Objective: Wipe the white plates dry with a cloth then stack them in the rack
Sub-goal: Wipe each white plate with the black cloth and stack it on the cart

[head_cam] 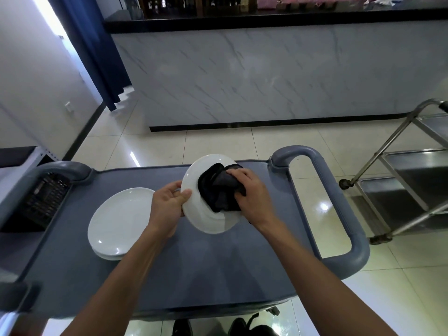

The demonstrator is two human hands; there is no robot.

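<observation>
Left hand (169, 204) grips the rim of a white plate (194, 209), thumb on the near face, other fingers behind it. Plate is held tilted above the grey cart top (218, 267), not resting on it. Right hand (252, 195) clutches a bunched black cloth (218, 190) and presses it against the plate's face, fingers curled over the fabric. Cloth covers the middle and right part of the plate; the plate's lower and left rim stays visible.

Stack of white plates (121, 221) sits flat on the cart top, just left of the left hand; at least two, exact count unclear. Black rack (46, 197) sits at the cart's left end, left of the stack; cannot tell what is in it.

Cart has rounded grey handles, one loop handle (339, 204) on the right side. Steel trolley (407, 178) with shelves stands on the tiled floor (242, 141) to the right, apart from the cart. Marble-patterned counter (266, 73) with a dark top runs across the background. Blue curtain (97, 44) hangs at upper left beside a white wall.
</observation>
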